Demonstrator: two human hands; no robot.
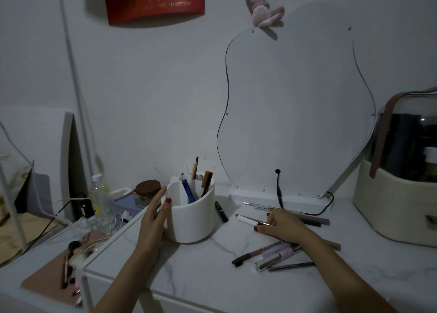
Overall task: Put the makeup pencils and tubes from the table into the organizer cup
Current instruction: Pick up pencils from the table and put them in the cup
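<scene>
**Roughly halfway: cup part-filled, counter lot outstanding**

Currently the left hand (155, 214) is lying open against the 9 o'clock side of the white organizer cup (192, 214), palm on the wall, steadying it without closing round it. The right hand (282, 225) is resting fingers-down on the counter (201, 277) at 3 o'clock of the cup, appearing to be pinching a thin rose-gold pencil (266, 223); the grip is not fully showing.

Items standing in the cup: a blue pen (188, 191), a brown pencil pair (207, 181), a pink-tipped stick (195, 168).

Items lying outside, awaiting transfer:
- black tube (221, 211), just beside the cup at 3 o'clock
- white-handled pencil (246, 220)
- clear wand (257, 206), by the mirror base (302, 200)
- grey-brown pencils (314, 219)
- pink tubes (279, 252), a silver-capped tube (267, 263) and a dark liner (292, 266), at 5 o'clock
</scene>
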